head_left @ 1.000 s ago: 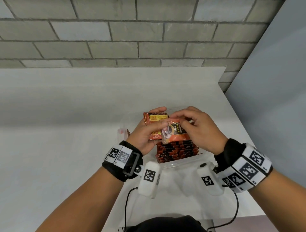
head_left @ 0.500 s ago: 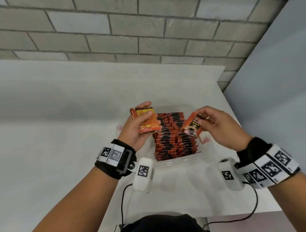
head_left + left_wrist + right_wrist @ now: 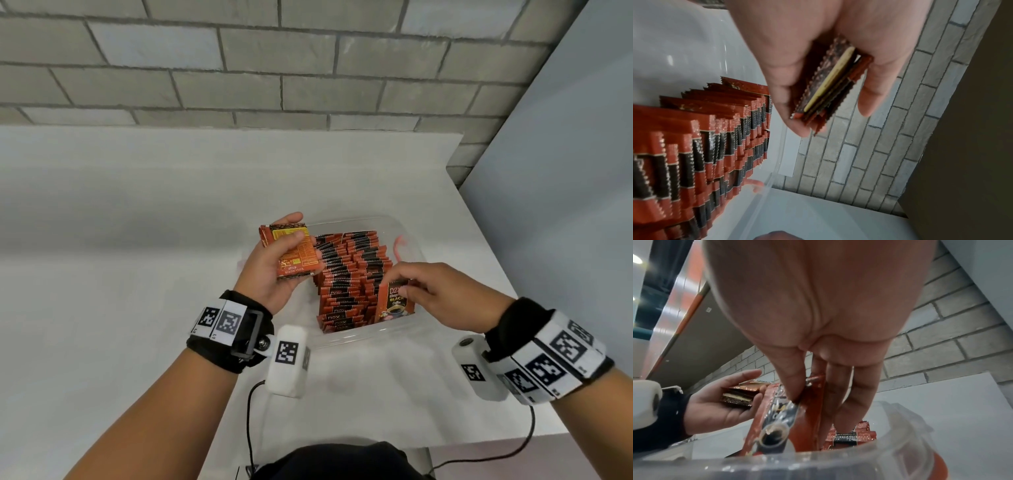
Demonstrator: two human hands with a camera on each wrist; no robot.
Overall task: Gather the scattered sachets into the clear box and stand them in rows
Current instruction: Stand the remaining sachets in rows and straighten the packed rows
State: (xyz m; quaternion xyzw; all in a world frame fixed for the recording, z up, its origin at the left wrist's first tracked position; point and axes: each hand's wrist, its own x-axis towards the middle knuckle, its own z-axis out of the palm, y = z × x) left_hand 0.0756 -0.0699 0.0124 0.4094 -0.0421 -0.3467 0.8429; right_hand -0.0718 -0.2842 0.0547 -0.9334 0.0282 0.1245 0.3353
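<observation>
A clear plastic box (image 3: 407, 337) sits on the white table and holds two rows of orange-and-black sachets (image 3: 349, 274) standing on edge. My left hand (image 3: 274, 270) hovers at the box's left edge and grips a small stack of sachets (image 3: 294, 253), seen edge-on as the stack (image 3: 828, 91) in the left wrist view. My right hand (image 3: 435, 294) pinches a single sachet (image 3: 394, 303) by its top, upright at the near right end of the rows. In the right wrist view that sachet (image 3: 777, 423) hangs inside the box wall (image 3: 838, 465).
The white table (image 3: 137, 308) ends at a right edge beside a grey partition (image 3: 565, 205). A brick wall (image 3: 274, 68) runs behind it. A pink clasp (image 3: 399, 246) shows at the box's far right. Black cables (image 3: 251, 418) trail from the wrist cameras near the front.
My right hand took one sachet from the stack in my left hand, carried it right and lowered it into the box's near right end. The left hand drew back to the left.
</observation>
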